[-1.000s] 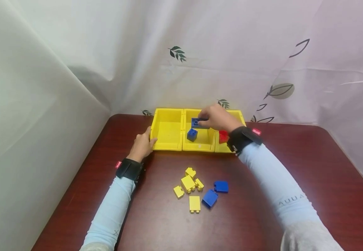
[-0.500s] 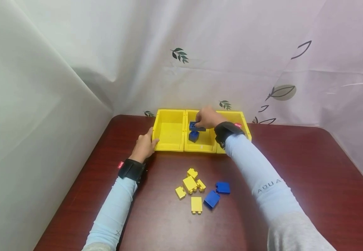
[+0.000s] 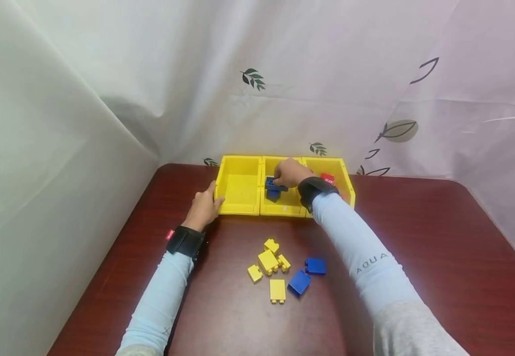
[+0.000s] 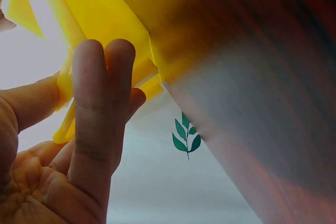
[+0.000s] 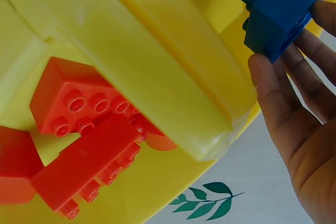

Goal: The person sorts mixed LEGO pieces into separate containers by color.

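Observation:
Three yellow bins stand joined side by side in the head view. My left hand [image 3: 204, 205] holds the left bin [image 3: 237, 213] by its outer side wall, thumb and fingers on either side of it in the left wrist view. Inside the middle bin [image 3: 284, 214], my right hand [image 3: 292, 173] pinches a blue toy brick [image 5: 286, 17] between thumb and fingers. Right under it, another blue brick [image 3: 273, 197] sits on the bin floor, partly covered by the held one. The right bin [image 3: 350, 190] contains several red bricks [image 5: 84, 163], mostly hidden behind my right wrist in the head view.
In front of the bins on the dark red table [image 3: 221, 306] lie several yellow bricks [image 3: 268, 261] and two blue bricks [image 3: 299, 283]. A white leaf-print curtain [image 3: 319, 109] hangs right behind the bins and along the left side.
My right hand has moved left and down into the middle bin, bringing the held blue brick over the one lying there. My left hand keeps its hold on the left bin.

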Available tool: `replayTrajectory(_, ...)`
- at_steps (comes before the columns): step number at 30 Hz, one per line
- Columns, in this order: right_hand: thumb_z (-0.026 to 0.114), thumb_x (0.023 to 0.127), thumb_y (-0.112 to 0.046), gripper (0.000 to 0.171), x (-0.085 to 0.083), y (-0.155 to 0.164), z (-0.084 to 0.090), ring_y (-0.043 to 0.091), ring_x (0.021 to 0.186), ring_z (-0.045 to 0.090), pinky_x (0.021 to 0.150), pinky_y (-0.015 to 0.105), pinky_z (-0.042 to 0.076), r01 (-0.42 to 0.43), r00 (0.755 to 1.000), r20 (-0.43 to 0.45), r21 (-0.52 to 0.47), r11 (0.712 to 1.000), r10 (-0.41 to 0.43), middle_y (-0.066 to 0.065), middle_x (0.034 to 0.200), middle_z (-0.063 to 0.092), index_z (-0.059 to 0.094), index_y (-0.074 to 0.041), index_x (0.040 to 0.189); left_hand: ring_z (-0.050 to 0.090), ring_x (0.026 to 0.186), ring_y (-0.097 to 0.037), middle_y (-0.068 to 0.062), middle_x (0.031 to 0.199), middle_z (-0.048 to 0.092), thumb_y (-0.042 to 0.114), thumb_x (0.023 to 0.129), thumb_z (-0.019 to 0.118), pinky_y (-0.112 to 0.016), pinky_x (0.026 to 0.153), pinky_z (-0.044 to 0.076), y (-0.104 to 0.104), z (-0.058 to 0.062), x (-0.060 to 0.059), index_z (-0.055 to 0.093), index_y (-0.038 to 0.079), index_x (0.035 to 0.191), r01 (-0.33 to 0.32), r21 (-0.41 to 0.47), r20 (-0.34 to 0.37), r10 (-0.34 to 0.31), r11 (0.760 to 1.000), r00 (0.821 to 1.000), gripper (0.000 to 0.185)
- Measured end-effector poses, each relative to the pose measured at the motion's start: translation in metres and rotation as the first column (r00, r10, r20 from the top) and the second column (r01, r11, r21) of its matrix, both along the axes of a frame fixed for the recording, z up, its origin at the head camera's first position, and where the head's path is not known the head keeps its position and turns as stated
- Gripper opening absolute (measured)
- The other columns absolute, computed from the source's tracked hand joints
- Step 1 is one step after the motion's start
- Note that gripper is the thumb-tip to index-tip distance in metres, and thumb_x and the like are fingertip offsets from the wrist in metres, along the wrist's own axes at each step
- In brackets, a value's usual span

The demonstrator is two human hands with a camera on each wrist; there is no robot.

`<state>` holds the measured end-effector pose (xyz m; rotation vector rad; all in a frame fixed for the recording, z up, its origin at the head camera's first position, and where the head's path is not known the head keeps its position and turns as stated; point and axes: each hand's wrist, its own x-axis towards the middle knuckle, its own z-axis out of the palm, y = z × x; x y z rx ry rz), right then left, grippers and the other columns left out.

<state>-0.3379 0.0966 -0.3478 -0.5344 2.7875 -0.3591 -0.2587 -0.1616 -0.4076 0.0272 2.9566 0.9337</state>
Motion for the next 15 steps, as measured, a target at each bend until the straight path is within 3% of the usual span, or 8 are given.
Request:
replayTrajectory(6,0.067,0.093,-0.026,0.020,0.001,0.002,-0.002,0.023,0.074,0.059,0.065,0.030,0.048,0.009,1.000,-0.018,-0.012,1.000,-0.009,0.008,0.085,0.067,0.074,-0.008,0.096,0.063,0.096,-0.032,-0.023,0.128,0.058,0.025,0.099,0.059,-0.047,0.097,0.053,0.000,-0.002,0.000,0.023,0.009,0.155,0.004,-0.004,-0.001,-0.004,1.000,1.000,0.070)
replayTrajectory(13,0.066,0.094,-0.027,0.033,0.009,0.008,0.009,0.028,0.097,0.064,0.092,0.041,0.054,-0.044,0.995,-0.096,-0.050,0.998,0.039,0.014,0.112,0.070,0.070,-0.003,0.116,0.063,0.095,-0.032,-0.022,0.126,0.059,0.024,0.098,0.060,-0.047,0.096,0.054,-0.001,-0.002,-0.001,0.025,0.009,0.155,0.004,0.010,-0.014,-0.003,1.000,1.000,0.069)
replayTrajectory(15,0.065,0.095,-0.027,0.034,0.016,0.011,0.013,0.030,0.101,0.064,0.094,0.044,0.054,-0.069,0.991,-0.115,-0.060,0.996,0.062,0.015,0.114,0.070,0.069,-0.002,0.118,0.063,0.095,-0.032,-0.022,0.126,0.059,0.024,0.098,0.060,-0.047,0.096,0.054,-0.001,-0.002,-0.001,0.025,0.009,0.154,0.004,0.007,-0.022,-0.004,1.000,1.000,0.068)
